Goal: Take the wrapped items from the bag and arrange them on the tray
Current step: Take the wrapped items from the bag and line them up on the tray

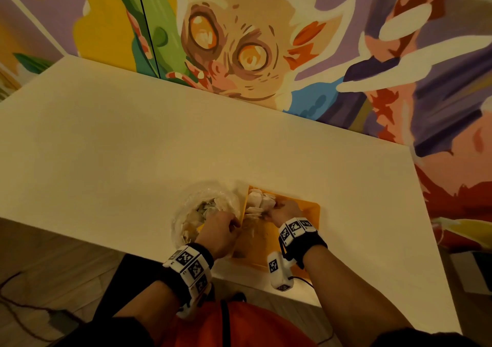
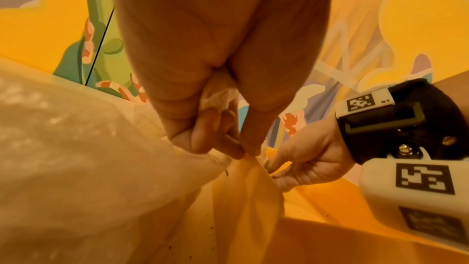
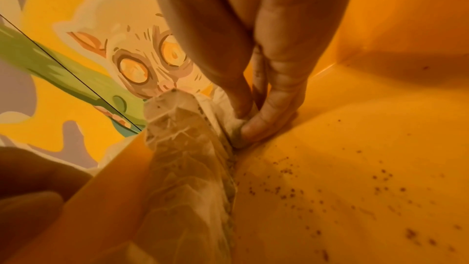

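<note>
Clear plastic bag (image 1: 210, 202) sits just left of the orange tray (image 1: 310, 208), wrapped packets (image 1: 207, 209) inside it. Left hand (image 1: 221, 229) pinches the bag's edge right at the tray's left rim. On the tray, right hand (image 1: 283, 210) pinches one wrapped packet (image 3: 236, 121) beside a small pile (image 1: 259, 200) at its far-left corner.

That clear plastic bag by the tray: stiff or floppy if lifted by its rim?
Likely floppy: the clear plastic bag is thin, crinkled film slumped on the table. It probably sags where the left hand pinches it. Wrapped items inside may shift, though they look light.
</note>
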Available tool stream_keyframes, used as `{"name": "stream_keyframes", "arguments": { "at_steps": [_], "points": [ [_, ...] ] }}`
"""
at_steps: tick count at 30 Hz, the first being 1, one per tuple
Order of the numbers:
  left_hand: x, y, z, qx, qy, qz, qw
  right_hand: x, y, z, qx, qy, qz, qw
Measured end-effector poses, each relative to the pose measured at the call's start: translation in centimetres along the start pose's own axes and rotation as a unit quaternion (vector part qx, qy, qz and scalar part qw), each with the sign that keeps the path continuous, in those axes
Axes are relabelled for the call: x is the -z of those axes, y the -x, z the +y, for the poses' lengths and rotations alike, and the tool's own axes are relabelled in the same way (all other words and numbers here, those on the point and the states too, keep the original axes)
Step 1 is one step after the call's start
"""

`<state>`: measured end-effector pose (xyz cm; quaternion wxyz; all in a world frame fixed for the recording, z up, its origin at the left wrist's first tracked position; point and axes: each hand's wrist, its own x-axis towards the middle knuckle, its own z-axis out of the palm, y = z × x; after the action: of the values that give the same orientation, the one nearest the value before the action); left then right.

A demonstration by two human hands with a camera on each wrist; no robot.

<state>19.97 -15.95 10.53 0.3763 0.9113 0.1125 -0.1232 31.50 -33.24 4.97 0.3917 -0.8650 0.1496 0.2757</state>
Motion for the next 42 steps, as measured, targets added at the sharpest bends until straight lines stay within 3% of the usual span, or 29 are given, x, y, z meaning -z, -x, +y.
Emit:
{"name": "stream_keyframes", "arguments": {
  "at_steps": [9,11,14,17,19,23,26,29,31,35,39,42],
  "points": [
    [0.8,0.6,0.3,-0.029,0.002,0.01,1.0,0.7,1.9,-1.2,0.002,-0.038,-0.022,0.999],
    [1.4,0.9,0.6,-0.028,0.054,0.035,0.997,0.9,2.2,-0.9,0.016,-0.04,-0.021,0.999],
    [2.4,0.9,1.1,0.029,0.194,0.048,0.979,1.7,3.2,-0.9,0.023,-0.029,0.025,0.999],
    [2.8,0.2,0.5,0.092,0.392,-0.028,0.915,2.4,4.9,-1.9,0.08,-0.003,0.06,0.995],
    [2.9,-0.2,0.1,0.108,0.478,-0.039,0.871,2.3,6.7,-2.9,0.144,0.014,0.05,0.988],
    [3.4,-0.7,1.0,0.122,0.573,-0.061,0.808,0.9,10.6,-4.8,0.258,-0.047,-0.069,0.962],
    [3.4,-0.7,1.2,0.129,0.634,-0.085,0.758,-0.1,11.8,-5.1,0.269,-0.023,-0.155,0.95],
    [3.7,-0.8,1.2,0.143,0.659,-0.088,0.734,-1.2,11.7,-4.8,0.27,-0.012,-0.146,0.952],
    [3.9,-0.6,1.3,0.147,0.65,-0.077,0.741,-1.5,11.3,-4.7,0.288,-0.013,-0.117,0.95],
    [4.0,0.1,1.1,0.134,0.578,-0.023,0.805,-1.0,10.3,-4.5,0.303,-0.011,-0.059,0.951],
    [3.6,0.8,0.5,0.022,0.406,0.025,0.913,-0.1,9.8,-4.6,0.312,-0.047,-0.036,0.948],
    [3.3,0.6,-0.1,-0.062,0.288,0.061,0.954,0.6,9.7,-4.9,0.32,-0.043,-0.022,0.946]
  ]
}}
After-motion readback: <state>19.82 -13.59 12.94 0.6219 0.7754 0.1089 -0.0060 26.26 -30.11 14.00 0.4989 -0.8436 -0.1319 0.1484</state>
